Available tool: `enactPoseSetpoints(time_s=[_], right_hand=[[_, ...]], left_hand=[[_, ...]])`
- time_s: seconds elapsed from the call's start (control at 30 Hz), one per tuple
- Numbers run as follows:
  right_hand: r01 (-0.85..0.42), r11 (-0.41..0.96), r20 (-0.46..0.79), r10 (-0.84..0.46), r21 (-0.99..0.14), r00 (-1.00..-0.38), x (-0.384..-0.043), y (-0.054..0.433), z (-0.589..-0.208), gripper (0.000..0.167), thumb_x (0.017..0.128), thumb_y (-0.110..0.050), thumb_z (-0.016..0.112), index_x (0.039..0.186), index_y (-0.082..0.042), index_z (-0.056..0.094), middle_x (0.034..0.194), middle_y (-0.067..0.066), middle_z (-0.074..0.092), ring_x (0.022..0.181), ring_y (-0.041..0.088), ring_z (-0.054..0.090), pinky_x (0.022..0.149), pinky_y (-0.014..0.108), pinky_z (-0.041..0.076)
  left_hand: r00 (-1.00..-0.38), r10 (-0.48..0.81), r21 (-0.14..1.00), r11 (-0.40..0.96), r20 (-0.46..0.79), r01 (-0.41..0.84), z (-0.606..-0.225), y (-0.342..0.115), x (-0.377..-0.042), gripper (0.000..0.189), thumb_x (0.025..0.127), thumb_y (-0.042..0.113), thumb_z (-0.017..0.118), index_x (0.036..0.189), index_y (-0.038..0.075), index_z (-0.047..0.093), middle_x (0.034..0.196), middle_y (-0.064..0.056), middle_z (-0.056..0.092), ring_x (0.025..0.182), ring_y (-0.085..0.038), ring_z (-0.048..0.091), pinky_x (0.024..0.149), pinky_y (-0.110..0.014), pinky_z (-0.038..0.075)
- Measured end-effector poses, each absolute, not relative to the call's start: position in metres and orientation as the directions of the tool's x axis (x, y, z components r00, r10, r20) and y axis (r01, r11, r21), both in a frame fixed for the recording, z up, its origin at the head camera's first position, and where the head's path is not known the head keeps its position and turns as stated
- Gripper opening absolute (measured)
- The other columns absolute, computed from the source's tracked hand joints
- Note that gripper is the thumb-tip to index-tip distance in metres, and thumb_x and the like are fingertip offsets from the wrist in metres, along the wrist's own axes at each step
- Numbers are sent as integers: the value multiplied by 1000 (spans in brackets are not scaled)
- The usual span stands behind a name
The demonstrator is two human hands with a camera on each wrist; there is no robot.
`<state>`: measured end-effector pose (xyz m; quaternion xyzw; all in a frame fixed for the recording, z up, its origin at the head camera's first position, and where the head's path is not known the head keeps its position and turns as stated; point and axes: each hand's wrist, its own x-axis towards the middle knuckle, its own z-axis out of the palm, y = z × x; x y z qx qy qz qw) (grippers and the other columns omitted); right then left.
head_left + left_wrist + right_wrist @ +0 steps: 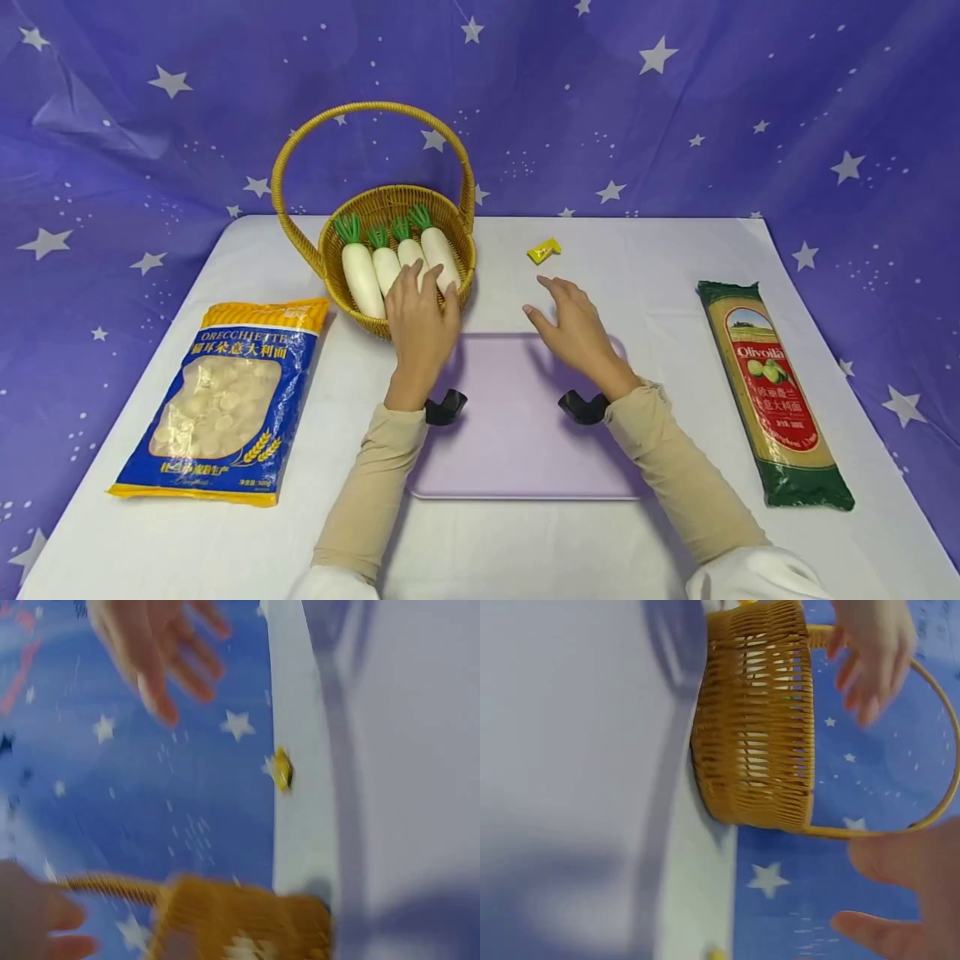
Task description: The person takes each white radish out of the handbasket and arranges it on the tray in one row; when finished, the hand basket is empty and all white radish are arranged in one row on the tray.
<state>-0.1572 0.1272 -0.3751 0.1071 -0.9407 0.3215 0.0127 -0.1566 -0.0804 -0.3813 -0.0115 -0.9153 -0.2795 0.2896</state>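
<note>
My left hand point(422, 321) hovers over the near rim of a wicker basket point(367, 323), fingers relaxed. In the head view its fingertips overlap the white radishes point(362, 279) with green tops that lie inside. The right wrist view shows this left hand point(881, 652) in the air above the basket rim, holding nothing. My right hand point(576, 329) is spread above the far right part of a lilac board point(525, 417), with thumb and fingers apart and nothing between them. A small yellow wrapped candy point(543, 251) lies on the table just beyond it.
On the left lies a blue and yellow bag of orecchiette point(217, 400). A long green-ended pack of pasta point(776, 392) lies at the right. The basket's tall handle point(375, 106) arches above it. Behind the white table hangs a purple star-patterned cloth point(570, 108).
</note>
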Motion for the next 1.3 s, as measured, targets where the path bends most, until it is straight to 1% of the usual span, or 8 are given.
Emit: enactPoseSetpoints(time_s=[0.13, 0.23, 0.33, 0.43, 0.6, 0.77, 1.07, 1.3], right_hand=[[-32, 531, -57, -151, -847, -987, -164, 130, -384, 46, 92, -33, 48, 129, -7, 46, 127, 17, 51, 116, 32, 48, 96, 45, 39], [127, 285, -173, -144, -950, -974, -170, 130, -390, 41, 92, -25, 48, 127, -3, 48, 115, 13, 59, 104, 24, 57, 89, 37, 46], [284, -51, -265, -237, -957, -935, -174, 125, -394, 44, 92, -17, 47, 133, 0, 40, 110, 8, 59, 97, 16, 59, 86, 30, 47], [420, -349, -280, -385, -838, -879, -179, 115, -398, 48, 94, -11, 43, 140, -1, 29, 122, 8, 51, 102, 14, 56, 91, 27, 42], [520, -605, -173, -537, -603, -826, -192, 88, -398, 50, 97, -12, 35, 144, -8, 18, 148, 15, 22, 132, 23, 33, 108, 30, 26], [496, -692, -82, -538, -525, -839, -216, 57, -384, 52, 97, -18, 36, 145, -7, 17, 149, 14, 21, 138, 26, 22, 112, 32, 20], [406, -607, -129, -447, -683, -885, -255, 17, -365, 57, 97, -31, 36, 145, -9, 15, 152, 9, 17, 140, 21, 17, 113, 34, 16], [347, -423, -243, -281, -837, -928, -268, -3, -362, 48, 97, -21, 38, 142, -9, 28, 149, 7, 24, 139, 19, 20, 113, 34, 16]], left_hand=[[-657, -451, 682, 719, 603, 133, -394, -110, -162, 23, 82, 15, 55, 100, 5, 63, 116, -13, 53, 112, -28, 42, 100, -41, 24], [-576, -618, 796, 597, 536, 100, -403, -134, -164, 25, 79, 11, 56, 103, 4, 60, 120, -14, 45, 115, -26, 34, 100, -38, 22], [-664, -650, 898, 433, 369, 75, -410, -153, -164, 37, 82, 12, 56, 118, 8, 54, 134, -16, 30, 126, -26, 21, 105, -40, 18], [-798, -566, 948, 319, 209, 22, -416, -163, -163, 46, 87, 17, 53, 132, 15, 44, 146, -16, 13, 136, -28, 8, 109, -45, 14], [-852, -483, 954, 293, 202, 60, -424, -167, -165, 45, 92, 18, 46, 136, 13, 39, 144, -13, 26, 136, -25, 21, 111, -43, 17], [-818, -511, 940, 325, 265, 101, -429, -166, -166, 43, 90, 15, 45, 132, 9, 41, 135, -11, 39, 130, -20, 32, 109, -36, 22], [-808, -511, 928, 356, 294, 112, -433, -166, -168, 41, 90, 15, 43, 130, 8, 42, 134, -11, 39, 130, -20, 33, 109, -37, 22], [-806, -525, 922, 383, 273, 63, -435, -166, -165, 40, 91, 20, 42, 129, 11, 42, 134, -11, 40, 130, -21, 33, 108, -40, 23]])
